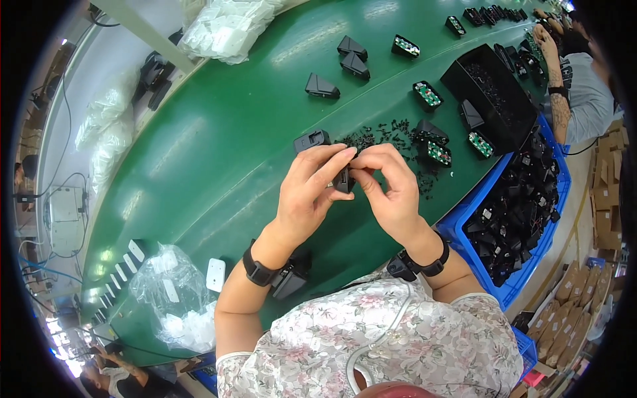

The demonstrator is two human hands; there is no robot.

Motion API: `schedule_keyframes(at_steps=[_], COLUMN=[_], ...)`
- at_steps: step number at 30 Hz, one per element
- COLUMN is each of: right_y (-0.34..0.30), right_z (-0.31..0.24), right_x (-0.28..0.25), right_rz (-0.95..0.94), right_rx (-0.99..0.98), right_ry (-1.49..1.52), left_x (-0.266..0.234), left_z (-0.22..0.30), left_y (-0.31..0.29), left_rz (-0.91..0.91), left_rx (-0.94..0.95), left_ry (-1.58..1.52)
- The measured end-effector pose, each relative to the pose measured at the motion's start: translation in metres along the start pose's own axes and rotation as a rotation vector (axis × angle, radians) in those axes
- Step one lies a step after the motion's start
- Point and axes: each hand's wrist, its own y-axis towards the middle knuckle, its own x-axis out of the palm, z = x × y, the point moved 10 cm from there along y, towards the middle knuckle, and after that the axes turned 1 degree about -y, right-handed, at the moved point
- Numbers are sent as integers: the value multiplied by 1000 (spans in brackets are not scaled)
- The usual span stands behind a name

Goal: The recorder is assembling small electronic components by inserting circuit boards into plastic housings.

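Observation:
Between my two hands, over the green table, is a small black plastic housing [344,181]. My left hand [302,192] grips it, thumb at the near end and fingers over the far end. The fingers of my right hand [393,192] are pinched together against its right side; whether they also hold a tiny part is hidden. Just beyond my fingertips lies a scattered pile of small black parts [361,140]. Another black housing [309,140] rests past my left fingers. To the right of my right hand, a black housing with a green circuit board [438,153] lies board side up.
A large black bin [458,76] stands at the right, near more units with circuit boards [427,95]. Beside the table edge, a blue crate [564,176] holds many black parts. Clear plastic bags [166,265] and white plates [215,274] lie left. A co-worker's arm [559,79] reaches in far right.

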Motion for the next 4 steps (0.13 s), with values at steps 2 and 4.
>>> schedule_keyframes(at_steps=[2,4], right_y=[1,1], right_z=[6,12], right_x=[1,3], right_rz=[-33,-65], right_rx=[54,107], right_ry=[44,93], left_x=[0,0], left_z=[3,10], left_y=[-1,-2], left_rz=[-11,-25], left_rx=[16,64], left_ry=[34,105])
